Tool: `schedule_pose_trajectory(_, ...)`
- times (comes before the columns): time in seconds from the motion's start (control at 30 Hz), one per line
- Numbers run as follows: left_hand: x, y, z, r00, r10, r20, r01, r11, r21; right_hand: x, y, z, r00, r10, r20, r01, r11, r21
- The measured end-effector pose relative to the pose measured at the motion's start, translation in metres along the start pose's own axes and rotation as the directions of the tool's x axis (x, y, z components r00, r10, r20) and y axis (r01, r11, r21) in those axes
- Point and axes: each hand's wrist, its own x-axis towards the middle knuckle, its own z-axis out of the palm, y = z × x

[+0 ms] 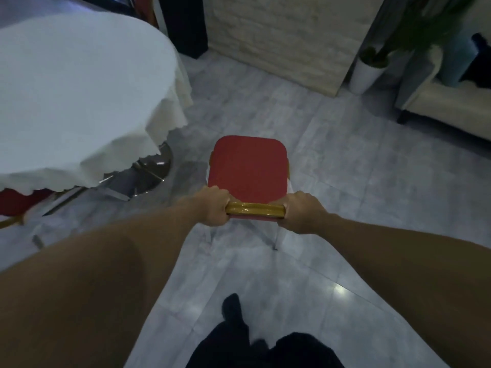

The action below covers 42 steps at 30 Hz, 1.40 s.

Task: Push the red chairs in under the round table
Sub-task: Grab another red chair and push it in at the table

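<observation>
Fingers of the left hand (214, 207) are curled tight around the left end of the gold top rail (255, 209) of a red chair (248, 166); fingers of the right hand (301, 212) are wrapped around the rail's right end in the same way. Both arms reach forward, the rail spanning between the two fists. The chair stands on the grey tiled floor (345, 168), seen from behind and above, its red seat facing away from the person. It sits to the right of the round table (66, 88), apart from it and not under it. A white cloth with a scalloped hem covers the table, and a shiny metal base (154, 168) shows beneath the hem. A second red chair (16, 200) is partly tucked under the table at the left edge. A white plant pot (365, 73) stands near the stone wall at upper right. One dark shoe (232, 306) shows below on the floor.
</observation>
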Motion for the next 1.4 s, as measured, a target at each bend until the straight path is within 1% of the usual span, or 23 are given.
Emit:
schedule_pose_trajectory(0.13, 0.008, 0.01, 0.003, 0.997, -0.074, 0.002, 0.074, 0.995, -0.072, 0.013, 0.018, -0.014, 0.998, -0.065, 0.023, 0.066, 0.998, -0.02)
schedule_pose_trajectory(0.3, 0.028, 0.027, 0.002, 0.97, -0.24, -0.039, 0.231, 0.959, -0.162, 0.046, 0.05, -0.042, 0.979, -0.191, 0.068, 0.198, 0.973, -0.117)
schedule_pose_trajectory(0.4, 0.04, 0.046, 0.002, 0.926, -0.374, -0.059, 0.353, 0.91, -0.218, 0.068, 0.073, -0.063, 0.946, -0.304, 0.114, 0.32, 0.933, -0.163)
schedule_pose_trajectory(0.47, 0.045, 0.056, 0.004, 0.91, -0.41, -0.054, 0.385, 0.888, -0.252, 0.077, 0.08, -0.073, 0.926, -0.346, 0.149, 0.37, 0.908, -0.195)
schedule_pose_trajectory(0.53, 0.054, 0.069, 0.004, 0.883, -0.467, -0.049, 0.429, 0.846, -0.318, 0.089, 0.092, -0.085, 0.897, -0.393, 0.203, 0.434, 0.87, -0.233)
schedule_pose_trajectory(0.63, 0.063, 0.091, 0.003, 0.851, -0.522, -0.049, 0.471, 0.802, -0.366, 0.107, 0.105, -0.098, 0.861, -0.437, 0.261, 0.495, 0.837, -0.234)
schedule_pose_trajectory(0.7, 0.069, 0.102, 0.003, 0.836, -0.546, -0.057, 0.483, 0.782, -0.395, 0.116, 0.112, -0.104, 0.837, -0.469, 0.283, 0.533, 0.815, -0.225)
schedule_pose_trajectory(0.83, 0.083, 0.118, 0.005, 0.807, -0.584, -0.085, 0.483, 0.738, -0.471, 0.135, 0.122, -0.121, 0.794, -0.526, 0.303, 0.602, 0.751, -0.271)
schedule_pose_trajectory(0.97, 0.089, 0.119, 0.008, 0.788, -0.607, -0.104, 0.457, 0.69, -0.562, 0.15, 0.121, -0.133, 0.765, -0.552, 0.33, 0.635, 0.731, -0.248)
schedule_pose_trajectory(1.07, 0.092, 0.106, 0.004, 0.785, -0.612, -0.095, 0.452, 0.671, -0.588, 0.165, 0.114, -0.138, 0.742, -0.565, 0.362, 0.663, 0.699, -0.268)
schedule_pose_trajectory(1.17, 0.096, 0.087, -0.003, 0.796, -0.601, -0.079, 0.437, 0.659, -0.613, 0.185, 0.104, -0.143, 0.737, -0.577, 0.351, 0.671, 0.688, -0.278)
schedule_pose_trajectory(1.4, 0.103, 0.005, -0.027, 0.779, -0.621, -0.091, 0.439, 0.643, -0.628, 0.257, 0.054, -0.153, 0.731, -0.592, 0.339, 0.679, 0.675, -0.289)
